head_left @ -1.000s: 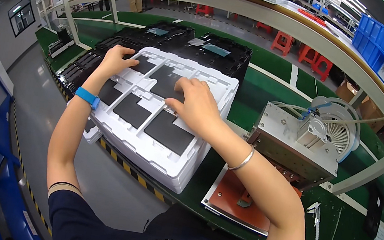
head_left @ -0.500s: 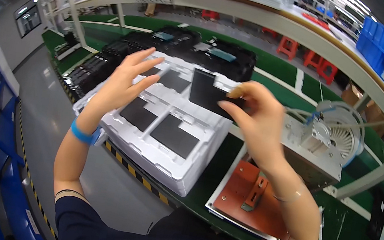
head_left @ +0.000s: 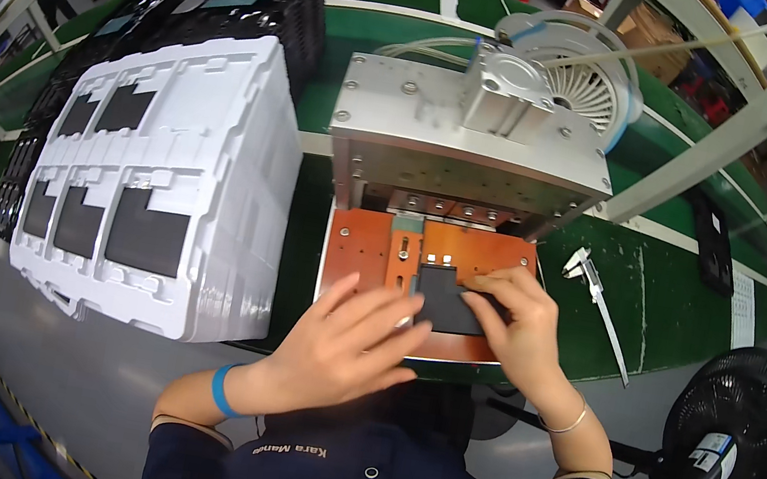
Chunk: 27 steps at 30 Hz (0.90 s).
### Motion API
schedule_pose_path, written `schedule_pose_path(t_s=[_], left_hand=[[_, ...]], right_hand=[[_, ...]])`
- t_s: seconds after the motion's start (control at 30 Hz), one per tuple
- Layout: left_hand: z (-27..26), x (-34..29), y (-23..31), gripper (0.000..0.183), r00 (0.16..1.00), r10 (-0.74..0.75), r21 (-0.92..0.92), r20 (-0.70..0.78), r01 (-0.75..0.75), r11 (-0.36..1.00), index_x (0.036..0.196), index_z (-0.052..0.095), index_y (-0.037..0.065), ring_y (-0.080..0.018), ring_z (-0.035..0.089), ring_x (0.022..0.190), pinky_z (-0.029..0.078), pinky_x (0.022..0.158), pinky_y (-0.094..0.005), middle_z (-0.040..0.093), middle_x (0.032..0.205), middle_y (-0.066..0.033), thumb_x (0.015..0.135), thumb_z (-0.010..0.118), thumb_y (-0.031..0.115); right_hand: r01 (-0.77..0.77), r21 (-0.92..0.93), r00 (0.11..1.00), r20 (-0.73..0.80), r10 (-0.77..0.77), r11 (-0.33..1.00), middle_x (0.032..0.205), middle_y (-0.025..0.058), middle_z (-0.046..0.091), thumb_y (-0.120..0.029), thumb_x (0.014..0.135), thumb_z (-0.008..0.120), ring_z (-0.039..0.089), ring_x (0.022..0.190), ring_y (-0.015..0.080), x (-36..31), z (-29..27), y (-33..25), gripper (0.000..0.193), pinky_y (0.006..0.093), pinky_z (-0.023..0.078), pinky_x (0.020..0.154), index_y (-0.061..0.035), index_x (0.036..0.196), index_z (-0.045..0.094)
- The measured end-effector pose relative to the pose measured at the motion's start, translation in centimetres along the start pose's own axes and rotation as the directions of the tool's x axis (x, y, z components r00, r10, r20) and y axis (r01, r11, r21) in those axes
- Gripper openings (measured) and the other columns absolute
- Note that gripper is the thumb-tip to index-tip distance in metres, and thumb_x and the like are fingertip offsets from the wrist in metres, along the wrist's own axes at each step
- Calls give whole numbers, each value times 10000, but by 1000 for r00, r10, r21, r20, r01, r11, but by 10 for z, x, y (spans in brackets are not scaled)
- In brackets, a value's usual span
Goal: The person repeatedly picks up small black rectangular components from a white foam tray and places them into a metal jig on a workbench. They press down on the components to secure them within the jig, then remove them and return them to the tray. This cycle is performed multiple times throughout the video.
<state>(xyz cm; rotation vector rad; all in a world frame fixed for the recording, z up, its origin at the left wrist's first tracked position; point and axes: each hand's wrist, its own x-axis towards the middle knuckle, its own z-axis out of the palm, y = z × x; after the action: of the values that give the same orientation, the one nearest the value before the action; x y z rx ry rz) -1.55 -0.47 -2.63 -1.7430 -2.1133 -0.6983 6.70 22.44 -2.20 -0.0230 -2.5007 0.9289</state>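
A flat black panel (head_left: pixel 448 313) with a notched corner lies on the orange plate (head_left: pixel 357 247) of a silver press (head_left: pixel 383 123). My right hand (head_left: pixel 530 333) pinches its right side between thumb and fingers. My left hand (head_left: pixel 340 346), somewhat blurred, has its fingers stretched out and apart at the panel's left edge; whether they touch it I cannot tell. On the left, a stack of white trays (head_left: pixel 192 142) holds several similar black panels (head_left: pixel 148 236) in its top compartments.
Right of the press lie a caliper (head_left: pixel 600 311) and a dark flat object (head_left: pixel 710 244). A black fan (head_left: pixel 727 429) stands at the lower right. Behind the press are a white slotted wheel (head_left: pixel 587 86) and hoses. Black trays (head_left: pixel 269 12) are piled behind the white stack.
My right hand has carried the panel from above the white trays to the orange plate. My left hand has moved right, from over the trays to the panel. The view has turned right.
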Motion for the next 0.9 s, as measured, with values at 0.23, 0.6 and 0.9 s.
schedule_pose_path(t_s=[0.23,0.6,0.9], left_hand=[[15,10,-4,587,981,-53,-91,187,71,993,1236,613,88,-309,474,1267,384,1039,-523,535,1347,-117,819,685,495],[16,10,-5,582,967,-59,-76,248,80,994,1246,614,111,-301,480,1261,391,1033,-510,545,1349,-100,812,688,492],[16,11,-6,600,967,-78,-72,243,98,993,1238,632,137,-317,492,1254,392,1033,-510,562,1338,-81,771,731,499]], right_hand=[[257,-113,966,65,-251,960,905,55,622,-27,734,711,561,884,257,12,13,7,209,381,459,793,-44,941,688],[304,-317,948,192,-253,898,1097,97,589,-41,717,621,552,1034,268,18,20,0,374,393,450,871,-3,1089,632],[292,-334,955,156,-253,896,1106,64,599,-48,717,694,541,1023,265,18,22,0,366,374,440,831,-89,1081,691]])
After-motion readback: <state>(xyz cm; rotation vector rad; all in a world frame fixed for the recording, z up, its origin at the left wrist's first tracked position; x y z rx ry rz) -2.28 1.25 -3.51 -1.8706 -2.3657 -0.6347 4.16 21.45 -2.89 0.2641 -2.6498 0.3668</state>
